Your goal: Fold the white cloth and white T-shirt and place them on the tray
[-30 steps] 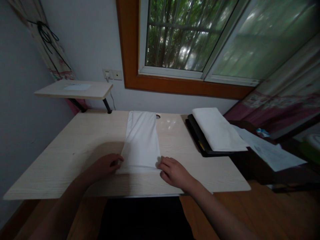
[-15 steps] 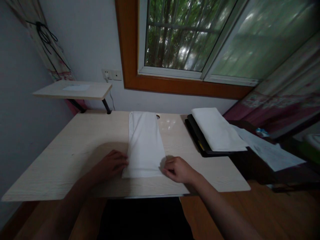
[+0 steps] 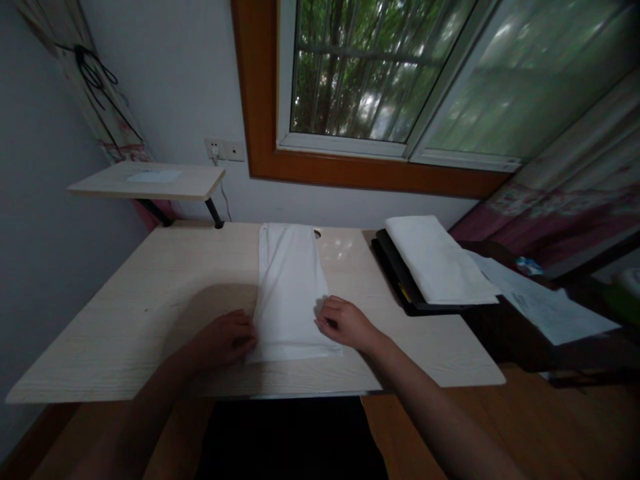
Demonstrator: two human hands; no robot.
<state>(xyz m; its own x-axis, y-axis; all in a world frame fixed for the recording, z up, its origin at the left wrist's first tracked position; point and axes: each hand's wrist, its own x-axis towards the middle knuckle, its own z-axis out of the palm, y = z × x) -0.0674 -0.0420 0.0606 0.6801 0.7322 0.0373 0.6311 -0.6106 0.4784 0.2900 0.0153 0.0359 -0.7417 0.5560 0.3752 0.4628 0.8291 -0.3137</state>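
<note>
A white folded cloth [image 3: 290,293] lies lengthwise on the pale wooden desk, narrower at its far end and lightly creased. At its left edge, close to the near corner, my left hand [image 3: 233,339] has its fingers bent and pinched on the fabric. My right hand [image 3: 346,321] grips the opposite edge, a little farther up, with thumb and fingers closed together. The near right corner of the cloth spreads out flat past the right wrist. Both sets of fingertips are partly hidden, and the left hand is in shadow.
On the desk's [image 3: 125,320] right side, another folded white cloth [image 3: 440,260] rests on black flat items [image 3: 393,267]. A small raised shelf [image 3: 110,181] with a paper stands at the back left. Papers [image 3: 545,300] lie on dark furniture to the right. A window is behind.
My right hand has moved slightly up along the cloth's right edge, and the near right corner now spreads farther right. My left hand has shifted slightly down.
</note>
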